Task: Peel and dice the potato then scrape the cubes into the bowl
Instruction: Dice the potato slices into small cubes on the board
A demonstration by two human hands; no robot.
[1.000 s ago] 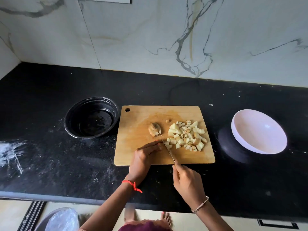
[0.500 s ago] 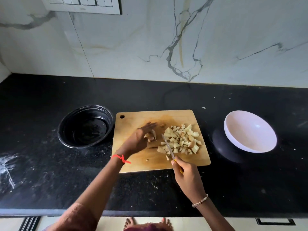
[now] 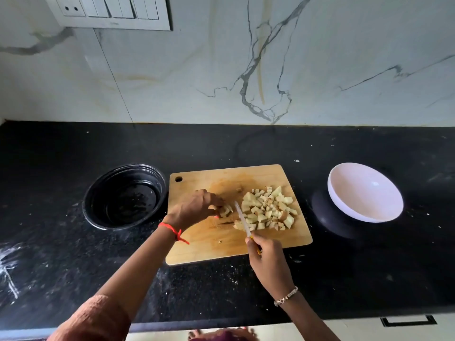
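Your left hand [image 3: 197, 207] is sitting on the wooden cutting board [image 3: 221, 244], fingers curled down and closing a pinch grip on the last potato piece [image 3: 225, 210]. The piece is small and partly hidden under your fingertips, so its exact shape is hard to read.

Your right hand [image 3: 267, 258] is wrapping a closed grip around the knife [image 3: 242, 219] handle near the board's front edge. Only a sliver of yellow handle is showing. The blade is pointing away from you, angled a little to the left, and its right side is touching the left edge of the diced potato pile [image 3: 267, 209]. Cannot tell whether the edge is resting on the board or hovering just above it.

The pile is lying on the right half of the board, cubes heaped loosely. One stray cube [image 3: 238, 190] is sitting apart behind the blade tip, and a tiny crumb [image 3: 219, 241] is lying near the front of the board.

The white bowl [image 3: 364, 193] is standing on the black table [image 3: 246, 146] to the right of the board, tilted toward you, nothing in it. A black bowl [image 3: 124, 195] is standing just beside the board's left edge, with dark bits at the bottom that are too dim to identify.

You are wearing a red thread [image 3: 173, 231] on the left wrist and a bead bracelet [image 3: 285, 296] on the right.
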